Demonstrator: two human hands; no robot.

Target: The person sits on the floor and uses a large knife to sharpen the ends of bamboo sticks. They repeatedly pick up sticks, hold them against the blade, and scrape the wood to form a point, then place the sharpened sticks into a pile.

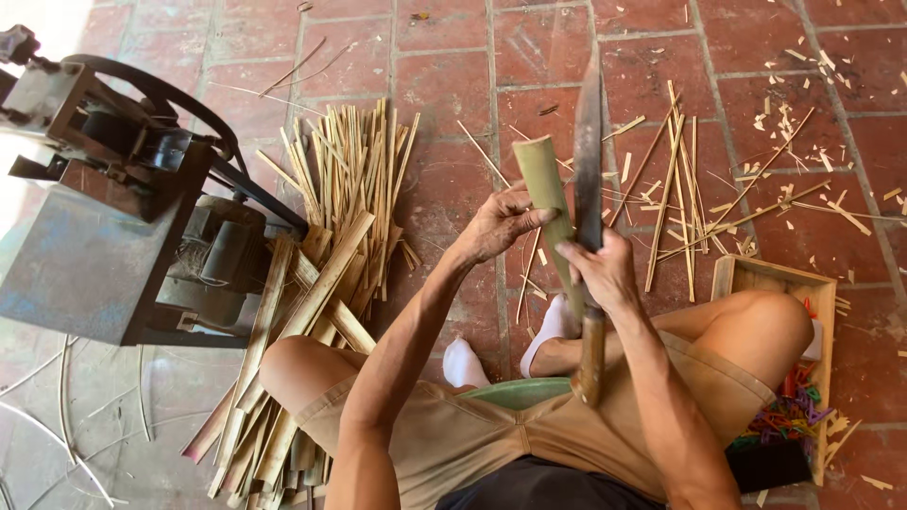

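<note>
My left hand grips a green bamboo section held upright in front of me. My right hand holds a long knife by its wooden handle, the dark blade pointing away from me and lying right alongside the bamboo. I sit with my knees apart over a red tiled floor, white socks showing below my hands.
A pile of split bamboo strips lies to the left, with wider slats by my left knee. A metal machine stands far left. Thin sticks scatter to the right. A wooden box with coloured bits sits by my right knee.
</note>
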